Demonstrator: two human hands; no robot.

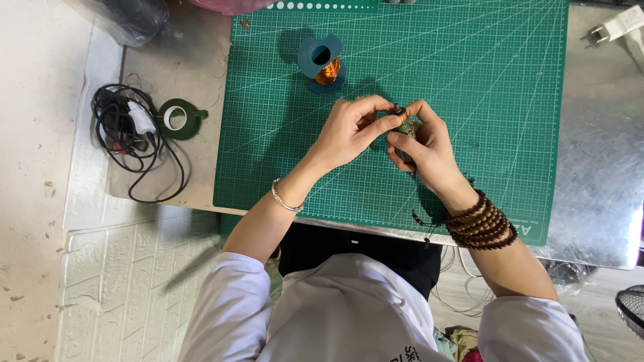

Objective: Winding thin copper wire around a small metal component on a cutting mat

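While the left hand [349, 131] and right hand [422, 147] meet over the green cutting mat [483, 100], both pinch a small copper-wound piece [404, 121] between fingertips; a spool of copper wire [323, 65] stands just beyond.

Small workpiece [405, 125] mostly behind fingers [386, 125]

No packages, labels, signs, screens.
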